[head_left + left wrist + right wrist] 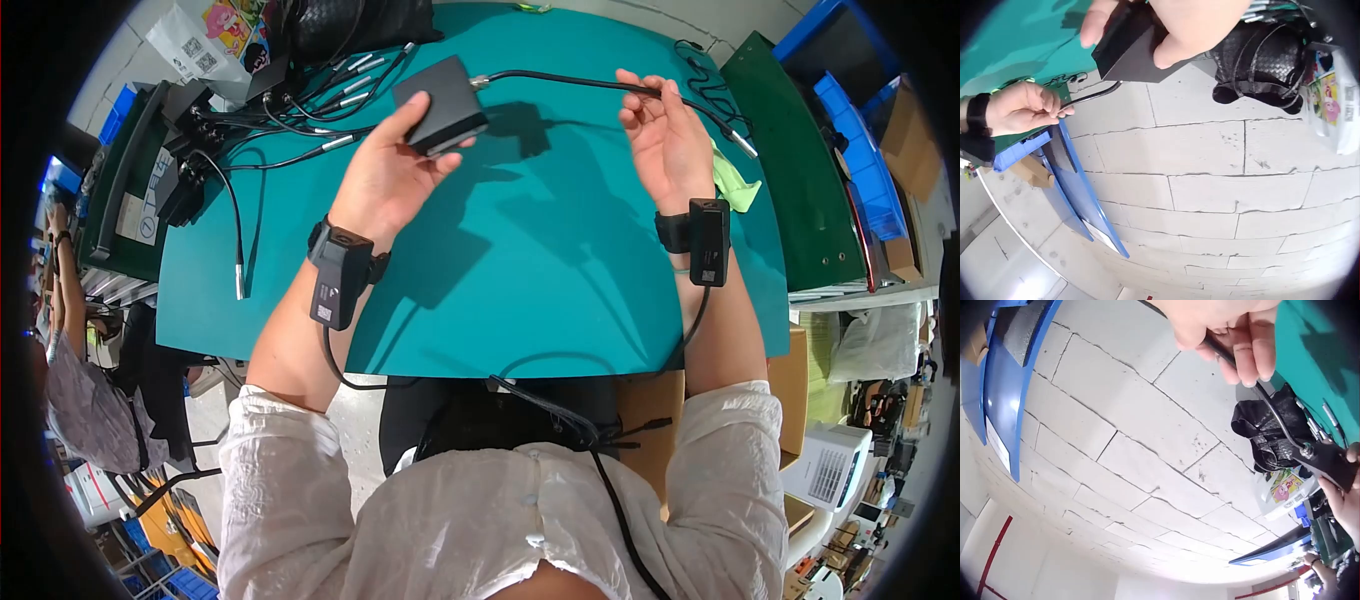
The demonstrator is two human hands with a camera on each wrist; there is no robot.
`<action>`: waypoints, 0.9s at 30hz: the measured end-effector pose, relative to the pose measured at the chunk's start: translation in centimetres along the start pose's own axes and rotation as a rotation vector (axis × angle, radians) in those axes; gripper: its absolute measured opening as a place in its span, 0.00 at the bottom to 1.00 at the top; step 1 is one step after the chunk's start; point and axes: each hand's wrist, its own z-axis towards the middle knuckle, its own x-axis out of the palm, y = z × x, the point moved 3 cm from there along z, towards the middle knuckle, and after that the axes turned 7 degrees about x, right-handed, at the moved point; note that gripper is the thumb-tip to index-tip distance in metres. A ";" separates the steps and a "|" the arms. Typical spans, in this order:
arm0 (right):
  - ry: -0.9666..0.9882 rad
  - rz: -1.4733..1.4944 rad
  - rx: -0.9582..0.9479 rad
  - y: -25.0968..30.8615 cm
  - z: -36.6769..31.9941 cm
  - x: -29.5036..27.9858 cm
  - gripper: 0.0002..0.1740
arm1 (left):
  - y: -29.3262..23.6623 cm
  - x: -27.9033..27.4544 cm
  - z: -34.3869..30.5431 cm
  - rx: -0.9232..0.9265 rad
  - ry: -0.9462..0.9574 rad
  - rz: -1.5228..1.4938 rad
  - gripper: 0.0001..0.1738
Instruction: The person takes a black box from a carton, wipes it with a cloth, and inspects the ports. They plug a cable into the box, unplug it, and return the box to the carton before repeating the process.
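My left hand (pixel 385 185) grips a black box (pixel 442 105) above the green table (pixel 420 300), thumb on its top face. From a metal connector at the box's right side a black cable (pixel 560 78) runs to my right hand (pixel 670 145), whose curled fingers hold it near its far end. A silver plug tip (pixel 742 145) sticks out beyond that hand. In the left wrist view the box (pixel 1132 47) is tilted in the fingers. The right wrist view shows the cable (pixel 1275 412) passing under the right hand's fingers (pixel 1254 359).
Black cables with silver plugs (pixel 335 143) lie bunched at the table's left, beside a dark green crate (pixel 120 190). A black woven bag (pixel 345 25) stands at the back. A light green cloth (pixel 735 180) and a thin coiled cable (pixel 705 85) lie at the right. Blue bins (pixel 860 160) stand farther right.
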 end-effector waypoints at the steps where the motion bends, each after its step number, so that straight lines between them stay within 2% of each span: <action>1: -0.046 -0.016 -0.040 0.2 0.1 -0.5 0.12 | -0.5 -0.5 0.4 0.028 -0.025 0.004 0.18; 4: -0.112 -0.041 -0.076 0.7 0.4 -1.6 0.12 | -1.3 -2.1 1.5 0.064 -0.094 -0.018 0.16; 6: -0.129 -0.050 -0.073 0.7 0.6 -1.9 0.12 | -1.8 -2.8 2.0 0.132 -0.193 0.081 0.15; 9: -0.128 -0.151 -0.137 0.6 0.4 -1.3 0.11 | -2.5 -3.8 2.1 0.135 -0.155 0.131 0.14; 10: -0.085 -0.162 -0.142 0.6 0.3 -0.9 0.10 | -2.7 -3.7 2.0 0.152 -0.112 0.136 0.14; 15: 0.039 -0.288 -0.178 0.9 -0.6 1.2 0.09 | -3.6 -3.7 2.0 0.169 -0.133 0.157 0.11; 17: 0.021 -0.344 -0.193 0.9 -1.0 1.6 0.10 | -4.1 -3.7 1.7 0.229 -0.188 0.217 0.12; 19: 0.092 -0.480 -0.155 1.0 -1.4 2.4 0.10 | -4.4 -3.8 1.9 0.242 -0.203 0.225 0.12; 21: 0.104 -0.487 -0.144 0.9 -1.9 3.2 0.11 | -4.9 -4.2 1.8 0.283 -0.243 0.250 0.12; 27: 0.339 -0.571 -0.184 0.4 -3.1 4.8 0.11 | -5.3 -5.2 2.2 0.292 -0.295 0.242 0.12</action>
